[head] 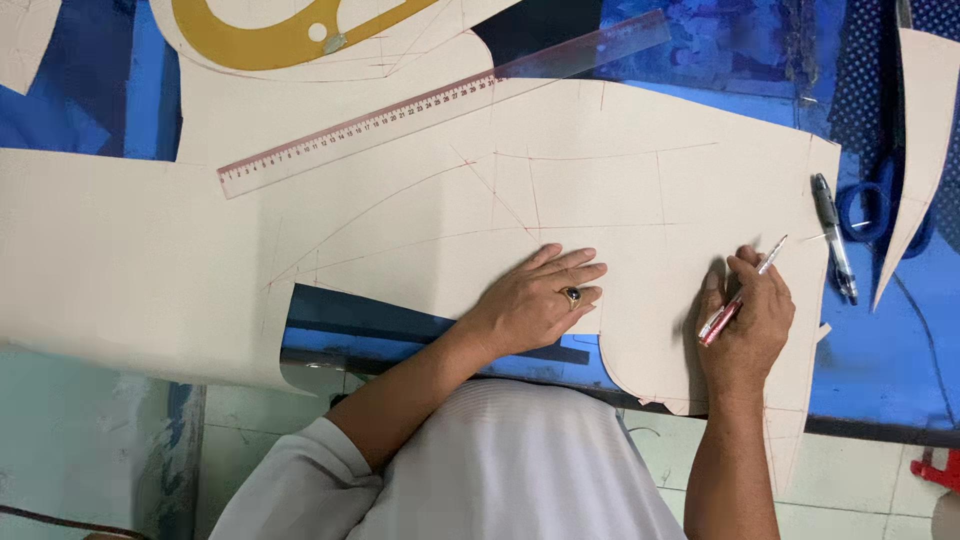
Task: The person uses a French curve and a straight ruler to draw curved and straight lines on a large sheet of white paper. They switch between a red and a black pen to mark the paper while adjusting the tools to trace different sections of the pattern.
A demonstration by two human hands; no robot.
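- We see a work table point(880, 380) with a shiny blue top.
- Below its front edge we see a pale tiled floor point(860, 490).
- The light falls even and soft, with reflections on the blue surface.

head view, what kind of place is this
Probably a tailoring or pattern-making workshop. A large cream paper pattern with drawn lines lies on a blue worktable, with a long clear ruler and a yellow curve template. The right hand holds a pen.
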